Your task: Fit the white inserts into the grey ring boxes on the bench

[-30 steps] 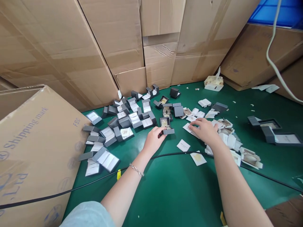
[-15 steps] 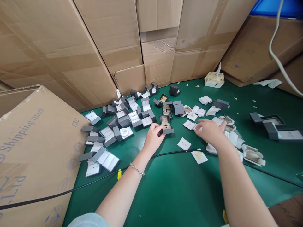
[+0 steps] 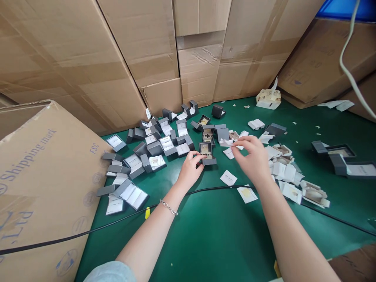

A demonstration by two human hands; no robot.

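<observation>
My left hand is closed on the front edge of a small dark grey hinged box, which lies open on the table with a beige interior. Between the thumb and fingertips of my right hand is a folded white card insert, lifted just right of that box. A flat white printed card lies beneath the right fingertips. Behind my left hand, another opened grey box shows the same beige inside. A printed card and a card with a yellowish patch lie nearer to me.
Several grey boxes with white inserts crowd the left. White inserts are heaped at right, beyond them two open boxes. A black cable crosses the green table. Cartons wall the back; a tissue pack stands there.
My right hand has moved left and slightly away from me, with a white card insert now raised in its fingers. My left hand stays on the open box.
</observation>
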